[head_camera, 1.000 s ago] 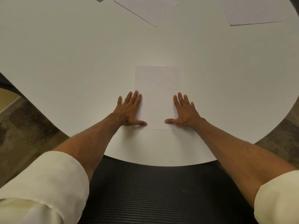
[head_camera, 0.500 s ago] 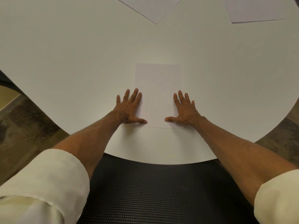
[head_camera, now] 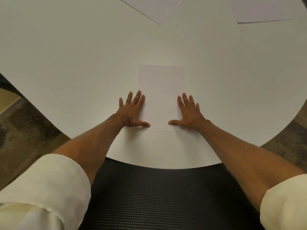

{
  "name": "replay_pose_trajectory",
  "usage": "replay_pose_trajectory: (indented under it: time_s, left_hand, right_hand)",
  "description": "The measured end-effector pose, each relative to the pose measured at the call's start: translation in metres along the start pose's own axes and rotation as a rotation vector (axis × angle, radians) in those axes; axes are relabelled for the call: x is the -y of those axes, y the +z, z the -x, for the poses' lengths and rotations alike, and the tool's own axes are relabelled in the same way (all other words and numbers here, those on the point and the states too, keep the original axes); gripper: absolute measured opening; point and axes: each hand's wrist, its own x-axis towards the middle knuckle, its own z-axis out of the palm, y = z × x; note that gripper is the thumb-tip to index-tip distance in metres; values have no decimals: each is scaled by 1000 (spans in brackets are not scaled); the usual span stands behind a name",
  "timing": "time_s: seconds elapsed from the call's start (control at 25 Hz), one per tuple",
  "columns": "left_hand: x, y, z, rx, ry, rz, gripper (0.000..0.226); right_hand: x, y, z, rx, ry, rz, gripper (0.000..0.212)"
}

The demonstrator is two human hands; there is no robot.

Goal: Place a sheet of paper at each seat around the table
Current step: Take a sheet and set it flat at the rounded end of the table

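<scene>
A white sheet of paper [head_camera: 162, 90] lies flat and square to me on the round white table [head_camera: 74, 63], near its front edge. My left hand [head_camera: 132, 112] rests palm down on the sheet's left edge, fingers spread. On the right edge my right hand [head_camera: 187, 112] lies the same way, thumb pointing inward. Neither hand grips the sheet. Two more white sheets lie at the far side: one [head_camera: 154, 7] at top centre, turned at an angle, and one [head_camera: 260, 9] at top right.
A black ribbed chair seat [head_camera: 157, 196] sits directly below me, tucked against the table's front edge. Mottled brown carpet [head_camera: 25, 130] shows to the left and right of the table. Cream rolled-up sleeves [head_camera: 41, 193] cover my upper arms.
The sheet and both hands have slid a little away from me across the table; the hands keep the same flat pose on the sheet's edges.
</scene>
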Motion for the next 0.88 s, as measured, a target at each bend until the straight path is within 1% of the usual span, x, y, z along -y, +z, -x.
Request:
replay_pose_trajectory:
  time_s: [0.24,0.4,0.56,0.72,0.8,0.88]
  left_hand:
    - [2,2,-1,-4,7,17,133]
    - [3,-1,3,-25,21,48,135]
    - [7,-16,14,-101,1,24,119]
    - [14,-51,30,-208,-114,8,99]
    - [10,-70,40,-257,-149,-1,95]
    - [2,-87,49,-294,-120,-60,93]
  right_hand:
    - [0,0,2,-11,-4,-18,123]
    - [0,-2,8,-88,-18,-79,121]
    - [1,-13,18,-151,-14,-69,116]
    - [5,-39,31,-222,-9,-40,112]
    - [8,-56,39,-257,-6,-20,110]
    - [10,-72,52,-295,-3,-11,108]
